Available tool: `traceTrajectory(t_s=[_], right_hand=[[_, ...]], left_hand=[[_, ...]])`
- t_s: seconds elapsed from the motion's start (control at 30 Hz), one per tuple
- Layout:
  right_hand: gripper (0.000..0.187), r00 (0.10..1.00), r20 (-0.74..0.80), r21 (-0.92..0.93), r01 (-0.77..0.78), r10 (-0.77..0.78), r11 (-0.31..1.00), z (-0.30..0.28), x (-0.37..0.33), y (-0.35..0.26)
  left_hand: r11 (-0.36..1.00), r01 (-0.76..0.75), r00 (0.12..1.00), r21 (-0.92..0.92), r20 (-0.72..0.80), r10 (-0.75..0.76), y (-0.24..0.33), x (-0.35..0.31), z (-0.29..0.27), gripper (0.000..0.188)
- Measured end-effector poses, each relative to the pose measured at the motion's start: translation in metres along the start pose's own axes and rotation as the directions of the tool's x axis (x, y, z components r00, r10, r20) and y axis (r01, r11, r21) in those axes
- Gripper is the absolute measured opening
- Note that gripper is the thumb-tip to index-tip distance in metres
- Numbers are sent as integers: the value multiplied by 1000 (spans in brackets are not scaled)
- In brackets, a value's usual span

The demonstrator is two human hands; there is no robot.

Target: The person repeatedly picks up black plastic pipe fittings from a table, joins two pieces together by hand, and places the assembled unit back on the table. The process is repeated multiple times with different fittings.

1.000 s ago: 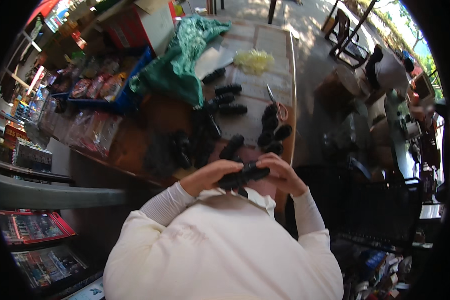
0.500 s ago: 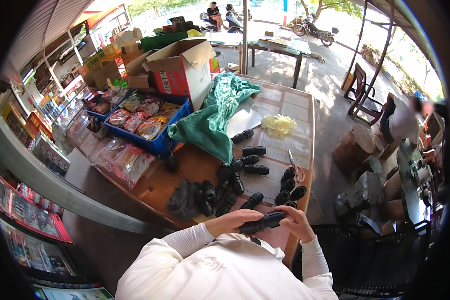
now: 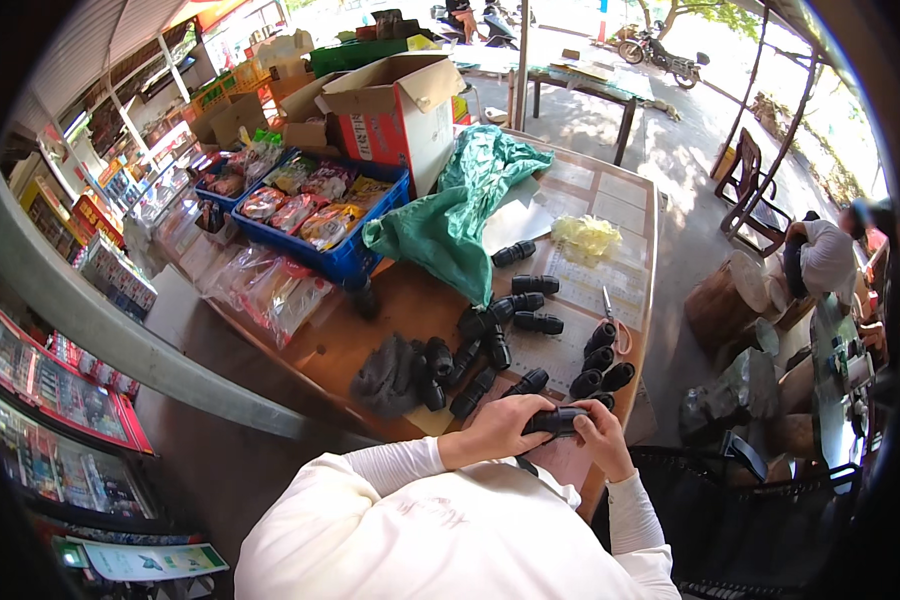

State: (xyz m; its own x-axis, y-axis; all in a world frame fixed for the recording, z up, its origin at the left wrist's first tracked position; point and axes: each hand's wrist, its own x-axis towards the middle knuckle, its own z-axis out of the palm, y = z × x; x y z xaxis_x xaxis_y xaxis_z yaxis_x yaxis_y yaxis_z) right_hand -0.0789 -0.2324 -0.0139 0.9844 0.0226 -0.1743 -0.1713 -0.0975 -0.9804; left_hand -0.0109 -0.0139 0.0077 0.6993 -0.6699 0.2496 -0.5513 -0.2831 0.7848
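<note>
A black plastic pipe coupling [image 3: 558,421] lies crosswise between my hands, just above the table's near edge. My left hand [image 3: 500,432] is closed round its left end. Fingers and thumb of my right hand [image 3: 603,440] grip the right end. Beyond them, several similar couplings [image 3: 538,322] are spread over the tabletop, with a cluster at the right by a pair of scissors [image 3: 622,335]. A crumpled dark grey cloth [image 3: 385,375] rests left of my hands, beside more couplings.
A green plastic sack [image 3: 460,215] drapes over the table [image 3: 340,350]. Behind it stand a blue crate [image 3: 282,247] of packaged snacks and an opened cardboard box [image 3: 425,135]. A crumpled yellowish plastic bag [image 3: 585,238] lies farther right. A black chair [image 3: 730,510] is close at my right.
My hands have drawn closer together on the coupling, and my left fingers cover more of it. The whole view has shifted, so the table appears farther right and higher.
</note>
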Motion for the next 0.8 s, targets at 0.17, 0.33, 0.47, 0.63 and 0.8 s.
traceTrajectory(t_s=[0.17, 0.33, 0.47, 0.63, 0.8], right_hand=[[35, 984, 155, 174, 55, -83, 983, -3, -3, -19], [43, 955, 181, 167, 205, -235, 964, -4, 11, -18], [46, 963, 198, 214, 138, -181, 967, -8, 9, -7], [41, 975, 137, 220, 141, -174, 965, -5, 7, 2], [41, 988, 151, 227, -16, -19, 974, -7, 8, 4]], left_hand=[[893, 252, 950, -373, 271, -154, -25, 3, 7, 33], [305, 682, 732, -665, 621, -282, -15, 15, -17, 30], [467, 650, 752, -600, 595, -283, -16, 12, -8, 44], [804, 445, 868, -393, 411, -280, -16, 11, 1, 41], [885, 395, 885, -246, 361, -295, -12, 14, 2, 41]])
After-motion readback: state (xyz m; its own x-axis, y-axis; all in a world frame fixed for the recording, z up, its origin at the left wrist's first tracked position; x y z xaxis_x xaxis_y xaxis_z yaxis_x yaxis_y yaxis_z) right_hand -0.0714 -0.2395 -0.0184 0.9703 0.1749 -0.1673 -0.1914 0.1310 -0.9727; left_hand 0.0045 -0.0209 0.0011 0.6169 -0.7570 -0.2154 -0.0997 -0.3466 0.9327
